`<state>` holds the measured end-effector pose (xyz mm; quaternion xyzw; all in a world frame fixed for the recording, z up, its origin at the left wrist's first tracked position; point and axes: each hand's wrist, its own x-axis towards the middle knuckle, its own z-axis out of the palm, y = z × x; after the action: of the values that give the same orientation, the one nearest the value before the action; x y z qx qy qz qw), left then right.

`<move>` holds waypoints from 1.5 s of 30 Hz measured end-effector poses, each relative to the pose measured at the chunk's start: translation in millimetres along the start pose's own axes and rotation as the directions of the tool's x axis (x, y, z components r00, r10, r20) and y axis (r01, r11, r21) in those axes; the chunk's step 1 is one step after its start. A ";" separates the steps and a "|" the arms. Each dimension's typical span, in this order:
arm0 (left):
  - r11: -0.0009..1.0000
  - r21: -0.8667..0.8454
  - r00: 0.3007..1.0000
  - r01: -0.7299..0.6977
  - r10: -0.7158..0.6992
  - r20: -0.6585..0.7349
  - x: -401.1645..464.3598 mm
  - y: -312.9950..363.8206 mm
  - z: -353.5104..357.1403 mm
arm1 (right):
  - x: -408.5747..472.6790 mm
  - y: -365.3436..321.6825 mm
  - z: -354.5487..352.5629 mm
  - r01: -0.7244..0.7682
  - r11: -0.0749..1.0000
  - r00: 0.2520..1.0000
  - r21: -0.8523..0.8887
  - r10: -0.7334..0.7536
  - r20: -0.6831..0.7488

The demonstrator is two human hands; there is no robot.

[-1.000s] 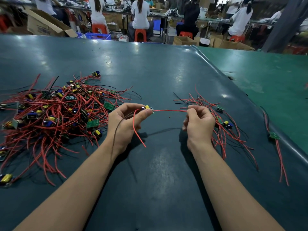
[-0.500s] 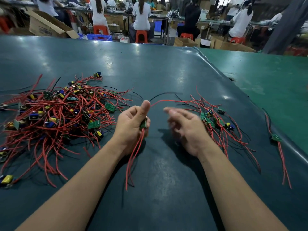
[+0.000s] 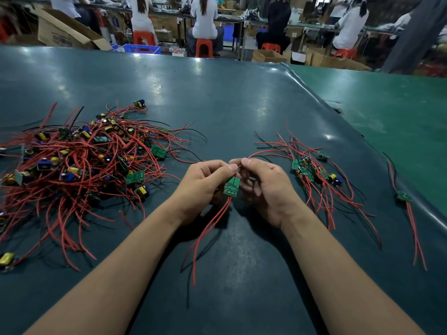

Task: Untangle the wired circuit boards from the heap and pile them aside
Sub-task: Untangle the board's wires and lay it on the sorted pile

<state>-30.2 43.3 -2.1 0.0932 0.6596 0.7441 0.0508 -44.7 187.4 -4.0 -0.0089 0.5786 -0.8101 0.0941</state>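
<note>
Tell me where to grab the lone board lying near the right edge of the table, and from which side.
Pinch the lone board itself by its two long edges, coming from above. It lies flat on the table apart from the sorted pile, and its red wires trail toward you, so they should follow freely when it is lifted.

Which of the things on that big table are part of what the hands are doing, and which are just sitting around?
Part of the job:
- left hand and right hand, both holding the green board by its red wires
- tangled heap
- sorted pile

Just lying about:
- cardboard box
- blue crate
- red stools
- lone board at the table's right edge, which may belong to the job
</note>
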 end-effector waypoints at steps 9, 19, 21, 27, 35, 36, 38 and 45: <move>0.953 0.278 0.993 -0.121 0.121 0.016 -2.2 -1.7 0.6 | -1.9 -0.8 -2.3 0.076 0.995 0.987 -0.068 -0.085 -0.138; 0.981 0.187 0.990 -0.057 0.032 0.137 -4.1 2.4 -2.9 | 4.7 -7.9 -9.4 0.008 0.974 0.984 0.228 0.034 -0.177; 0.985 0.160 0.993 -0.056 0.039 0.112 -3.0 3.0 -3.6 | 7.0 -5.5 -10.1 0.101 0.982 0.973 0.161 -0.064 -0.221; 0.985 0.163 0.991 -0.049 0.027 0.132 -4.3 3.8 -4.4 | 9.3 5.3 -10.8 0.356 0.589 0.723 -0.726 -0.666 -0.186; 0.990 0.138 0.993 -0.036 0.020 0.116 -3.5 4.5 -5.1 | 12.0 -3.9 -10.7 0.282 0.949 0.879 -0.143 -0.315 -0.359; 0.989 0.144 0.992 -0.037 0.019 0.124 -3.2 4.6 -5.6 | 11.5 -5.2 -9.9 0.278 0.957 0.891 -0.080 -0.288 -0.352; 0.987 0.153 0.990 -0.045 0.024 0.139 -3.0 4.6 -5.7 | 10.8 -7.7 -10.2 0.244 0.968 0.918 0.052 -0.213 -0.334; 0.988 0.148 0.985 -0.045 0.019 0.173 -5.6 5.8 -5.3 | 8.7 -10.0 -11.3 0.172 0.981 0.930 0.093 -0.130 -0.344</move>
<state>-25.5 36.3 2.7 0.1708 0.7057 0.6820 0.0880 -56.0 199.7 0.8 0.0908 0.5333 -0.8382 -0.0683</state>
